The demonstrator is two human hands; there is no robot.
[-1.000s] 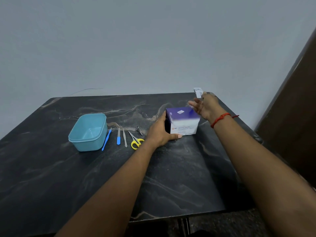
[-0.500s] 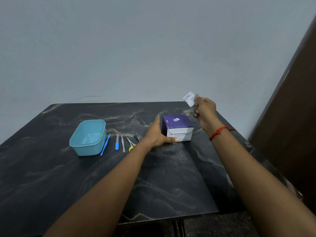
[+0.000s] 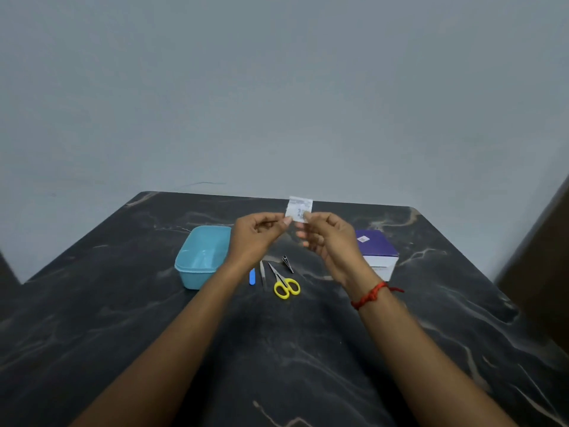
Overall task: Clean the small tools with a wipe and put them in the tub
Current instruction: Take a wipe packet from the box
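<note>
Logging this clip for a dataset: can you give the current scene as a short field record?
hands: left hand and right hand both pinch a white sachet above the table
tub: blue tub, left of the tools, no tool visible inside
tools: yellow scissors, blue-handled tool, nail clipper, lying on table
box: purple box, right side

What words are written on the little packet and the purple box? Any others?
The small white packet: dark print, too blurred to read.
The purple box: a white sticker on top and print on its white front, both too small to read.
Nothing else shows writing.
</note>
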